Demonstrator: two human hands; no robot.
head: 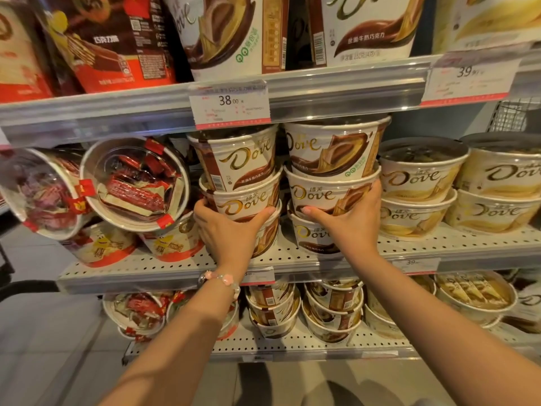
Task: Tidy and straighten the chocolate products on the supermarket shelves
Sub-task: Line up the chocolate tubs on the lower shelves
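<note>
Supermarket shelf (152, 269) (tag 38.00); left hand (225, 230) and right hand (348, 218) fingers each grip 1 Dove tub (246, 200).

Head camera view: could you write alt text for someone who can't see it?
A person's left hand and right hand grip two neighbouring stacks of Dove chocolate tubs on the middle supermarket shelf. Tilted clear-lidded tubs of red-wrapped chocolates lean at the left.

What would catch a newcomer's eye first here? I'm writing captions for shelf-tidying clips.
Two bare hands at the middle shelf: the left hand grips the middle tub of one Dove stack, and the right hand grips the middle tub of the neighbouring Dove stack. To their left, two clear-lidded tubs of red-wrapped chocolates lie tipped on their sides. Above, a 38.00 price tag hangs on the shelf edge.
</note>
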